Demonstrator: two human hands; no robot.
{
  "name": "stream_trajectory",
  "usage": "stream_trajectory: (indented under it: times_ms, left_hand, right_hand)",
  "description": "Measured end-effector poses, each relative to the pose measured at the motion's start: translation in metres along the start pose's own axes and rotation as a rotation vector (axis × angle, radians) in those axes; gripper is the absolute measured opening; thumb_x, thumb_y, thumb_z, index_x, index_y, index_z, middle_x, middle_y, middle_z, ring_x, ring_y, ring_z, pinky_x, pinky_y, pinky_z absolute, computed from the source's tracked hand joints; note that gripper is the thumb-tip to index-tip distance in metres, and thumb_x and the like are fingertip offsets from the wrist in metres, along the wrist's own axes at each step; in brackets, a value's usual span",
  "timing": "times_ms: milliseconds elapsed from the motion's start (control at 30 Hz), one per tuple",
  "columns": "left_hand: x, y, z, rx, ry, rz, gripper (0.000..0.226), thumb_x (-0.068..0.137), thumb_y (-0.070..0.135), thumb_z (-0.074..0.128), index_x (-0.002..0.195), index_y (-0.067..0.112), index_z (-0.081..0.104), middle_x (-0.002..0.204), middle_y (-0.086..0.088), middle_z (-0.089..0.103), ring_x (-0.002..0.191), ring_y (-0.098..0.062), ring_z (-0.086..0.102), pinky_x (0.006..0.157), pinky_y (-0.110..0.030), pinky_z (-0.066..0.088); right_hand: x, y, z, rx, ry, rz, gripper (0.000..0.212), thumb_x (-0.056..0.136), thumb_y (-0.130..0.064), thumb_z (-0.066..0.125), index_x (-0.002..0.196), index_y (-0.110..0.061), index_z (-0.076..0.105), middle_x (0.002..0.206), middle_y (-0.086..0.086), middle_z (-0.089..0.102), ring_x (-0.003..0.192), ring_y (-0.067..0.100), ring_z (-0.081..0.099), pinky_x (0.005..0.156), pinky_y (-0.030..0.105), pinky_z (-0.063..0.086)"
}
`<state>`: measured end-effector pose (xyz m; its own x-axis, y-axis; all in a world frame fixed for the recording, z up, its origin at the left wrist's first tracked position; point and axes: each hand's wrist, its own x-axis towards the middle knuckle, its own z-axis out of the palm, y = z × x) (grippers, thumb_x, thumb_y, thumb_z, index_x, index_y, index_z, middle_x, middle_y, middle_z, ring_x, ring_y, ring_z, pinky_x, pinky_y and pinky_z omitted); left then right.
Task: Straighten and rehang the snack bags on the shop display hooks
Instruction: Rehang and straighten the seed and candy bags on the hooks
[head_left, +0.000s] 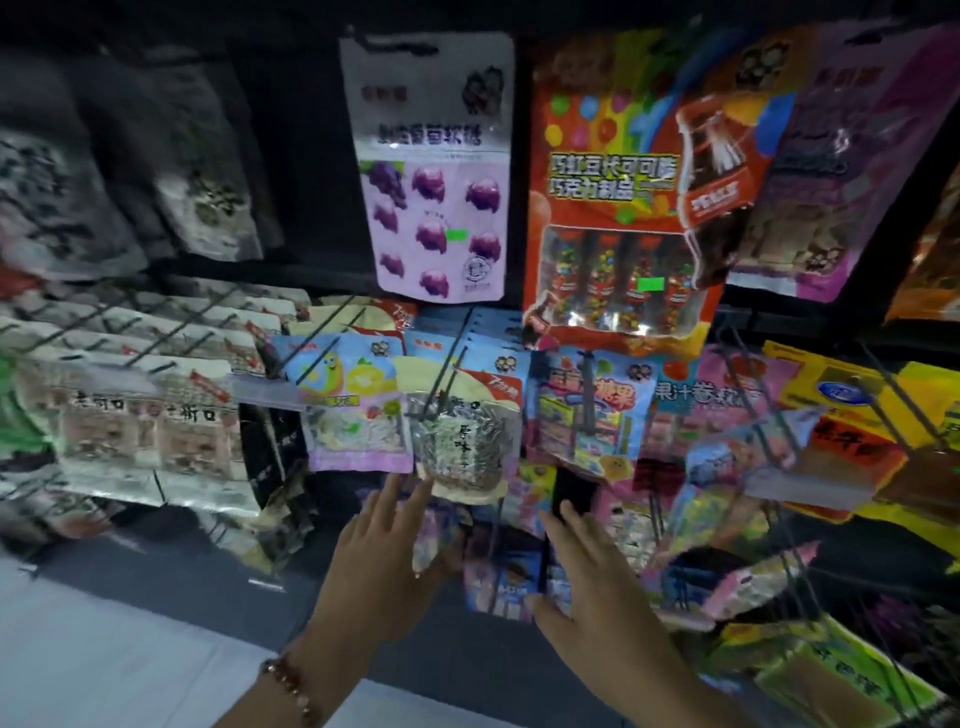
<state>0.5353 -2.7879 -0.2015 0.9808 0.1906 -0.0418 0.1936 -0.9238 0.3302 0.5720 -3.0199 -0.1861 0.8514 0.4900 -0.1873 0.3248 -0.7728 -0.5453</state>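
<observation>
Writing is showing on many packs, all in Chinese characters and mostly smeared by blur. The sunflower seed bag (460, 431) is carrying a red corner flash with a "7" and a vertical line of dark characters over its clear window of striped seeds. Just left of it, a pastel bag (349, 400) is showing a cartoon lemon. Above, a lilac grape candy pack (434, 166) and a red-orange chocolate bean pack (618, 208) are each wearing a small green price sticker. At right, a yellow pack (852, 410) is bearing a blue oval logo.

The seed bag is hanging on a black wire hook (441, 384) in the middle row, cream-edged and tilting slightly. The left hand (387, 551), a beaded bracelet (291, 686) at its wrist, is reaching up with fingers straight and spread, fingertips at the bag's lower edge, grasping nothing. The right hand (582, 577) is lying flat and relaxed against lower packs, beside a dark object (571, 491) I cannot identify.
</observation>
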Motion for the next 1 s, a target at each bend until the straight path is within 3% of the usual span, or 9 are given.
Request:
stream_trajectory:
  times_ms: [233, 367, 600, 767, 833, 900, 1000]
  left_hand:
    - [0.026, -0.075, -0.031, -0.015, -0.026, 0.053, 0.078, 0.096, 0.064, 0.037, 0.153, 0.042, -0.012, 0.162, 0.005, -0.02, 0.152, -0.023, -0.009, 0.121, -0.043, 0.011]
    - [0.055, -0.096, -0.046, -0.025, -0.068, 0.152, 0.076, 0.099, 0.058, 0.037, 0.153, 0.042, -0.014, 0.162, 0.004, -0.024, 0.151, -0.023, -0.016, 0.121, -0.043, 0.003]
    - [0.099, -0.066, -0.07, 0.081, 0.019, 0.416, 0.074, 0.1, 0.045, 0.044, 0.156, 0.034, -0.003, 0.165, -0.004, -0.01, 0.151, -0.029, -0.006, 0.121, -0.047, 0.009]
    - [0.141, -0.048, -0.074, 0.103, 0.054, 0.399, 0.078, 0.098, 0.037, 0.049, 0.156, 0.031, -0.002, 0.165, -0.006, -0.009, 0.151, -0.031, -0.005, 0.122, -0.05, 0.009]
    - [0.153, -0.044, -0.072, 0.142, 0.05, 0.406, 0.082, 0.096, 0.034, 0.053, 0.156, 0.028, -0.002, 0.165, -0.009, -0.005, 0.151, -0.034, -0.003, 0.122, -0.051, 0.008]
    - [0.162, -0.041, -0.07, 0.169, 0.049, 0.414, 0.082, 0.094, 0.033, 0.054, 0.156, 0.025, 0.0, 0.163, -0.013, 0.006, 0.15, -0.037, 0.004, 0.121, -0.052, 0.014]
    - [0.168, -0.037, -0.071, 0.202, 0.155, 0.425, 0.067, 0.095, 0.031, 0.051, 0.154, 0.017, 0.02, 0.139, -0.013, 0.042, 0.132, -0.035, 0.034, 0.109, -0.046, 0.031]
  right_hand:
    - [0.048, -0.069, 0.036, 0.087, 0.063, 0.053, 0.076, 0.098, -0.051, 0.047, 0.152, -0.045, -0.006, 0.157, -0.024, -0.024, 0.148, 0.009, -0.017, 0.122, 0.042, 0.01]
    - [0.073, -0.097, 0.042, 0.079, 0.182, 0.123, 0.08, 0.097, -0.043, 0.052, 0.152, -0.043, -0.006, 0.158, -0.02, -0.022, 0.148, 0.01, -0.018, 0.121, 0.041, 0.009]
    - [0.118, -0.102, 0.013, -0.223, 0.365, 0.197, 0.085, 0.095, -0.036, 0.056, 0.156, -0.026, -0.003, 0.163, -0.001, -0.013, 0.15, 0.024, -0.01, 0.12, 0.042, 0.004]
    - [0.157, -0.093, -0.012, -0.33, 0.397, 0.212, 0.092, 0.092, -0.024, 0.062, 0.155, -0.023, -0.005, 0.164, 0.004, -0.006, 0.15, 0.029, -0.003, 0.122, 0.045, 0.009]
    - [0.17, -0.091, -0.019, -0.336, 0.39, 0.194, 0.091, 0.09, -0.021, 0.065, 0.155, -0.022, 0.001, 0.163, 0.005, 0.008, 0.15, 0.031, 0.006, 0.121, 0.046, 0.013]
    - [0.18, -0.09, -0.023, -0.349, 0.398, 0.186, 0.075, 0.091, -0.026, 0.062, 0.151, -0.018, 0.018, 0.149, 0.008, 0.035, 0.139, 0.033, 0.029, 0.114, 0.045, 0.029]
    - [0.188, -0.091, -0.027, -0.294, 0.45, 0.156, 0.029, 0.096, -0.031, 0.053, 0.12, -0.015, 0.054, 0.107, 0.006, 0.055, 0.101, 0.028, 0.054, 0.079, 0.037, 0.043]
